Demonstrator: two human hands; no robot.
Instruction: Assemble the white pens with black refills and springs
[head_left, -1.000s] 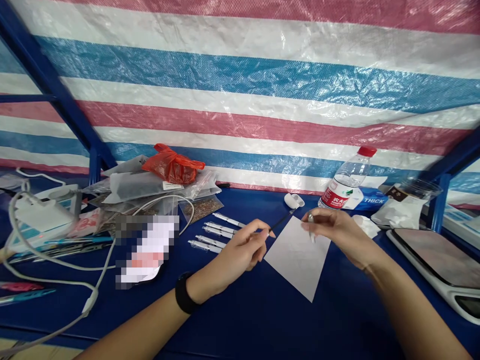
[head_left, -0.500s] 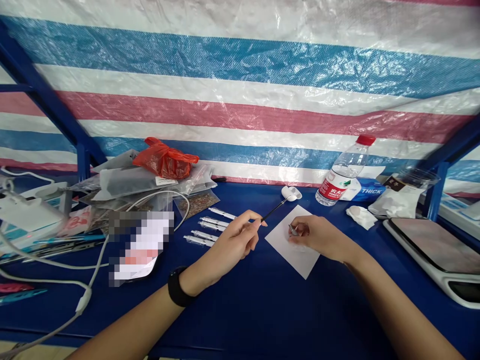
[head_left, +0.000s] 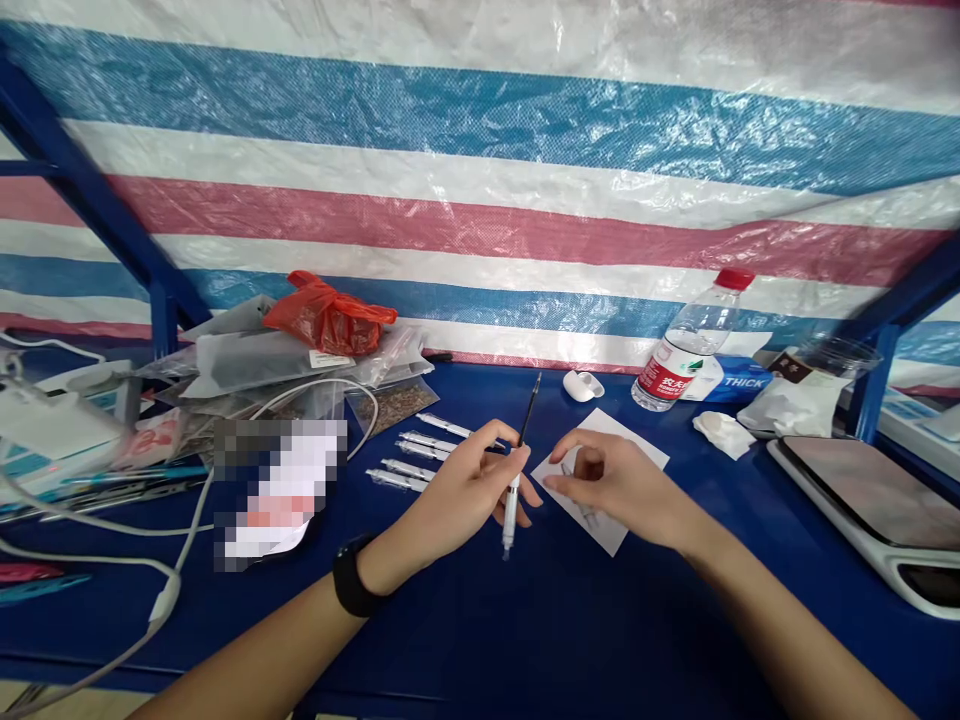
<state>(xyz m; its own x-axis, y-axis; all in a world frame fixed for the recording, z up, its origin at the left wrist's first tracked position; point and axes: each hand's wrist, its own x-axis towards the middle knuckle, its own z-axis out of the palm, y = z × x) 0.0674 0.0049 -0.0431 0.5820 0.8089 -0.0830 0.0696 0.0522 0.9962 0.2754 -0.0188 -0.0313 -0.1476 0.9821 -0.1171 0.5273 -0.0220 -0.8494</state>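
My left hand (head_left: 469, 490) pinches a thin pen refill (head_left: 517, 470), now held nearly upright, dark end up and clear tip down. My right hand (head_left: 611, 480) hovers over a white sheet of paper (head_left: 641, 450) with its fingers loosely spread and nothing visible in them; small pen parts lie on the sheet under it. Several clear pen barrels (head_left: 420, 455) lie in a row on the blue table (head_left: 525, 620) just left of my left hand. A black band sits on my left wrist.
A water bottle (head_left: 686, 345), a blue tissue pack (head_left: 739, 380), crumpled tissue (head_left: 720, 432) and a scale (head_left: 874, 510) stand right. A small white case (head_left: 581, 385) lies behind the paper. Plastic bags (head_left: 300, 350), a red bag (head_left: 326, 318), cables (head_left: 150, 560) and pens crowd the left.
My left hand has swung the refill from slanting toward the back to nearly upright. My right hand has let go of the small part over the paper and spread its fingers.
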